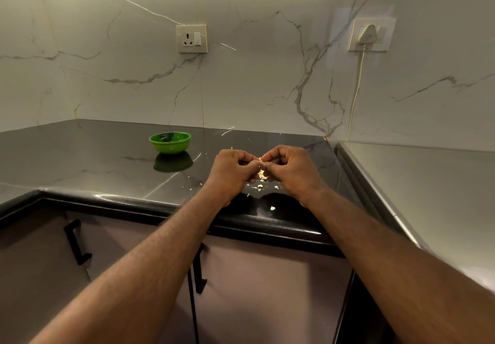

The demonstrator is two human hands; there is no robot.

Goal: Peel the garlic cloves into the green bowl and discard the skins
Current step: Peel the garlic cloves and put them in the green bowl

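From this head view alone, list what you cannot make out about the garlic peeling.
The garlic clove: mostly hidden by fingers of the left hand and right hand; peeled or not, unclear.
The green bowl: its near wall hides the bottom.
The flakes on the countertop: too small to identify.

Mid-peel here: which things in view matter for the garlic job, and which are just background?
For the job:
garlic clove, pinched between left hand and right hand
green bowl, further back to the left on the counter
skin scraps on the counter below the hands

Just there:
wall socket
white plug and its cord
black cabinet handles
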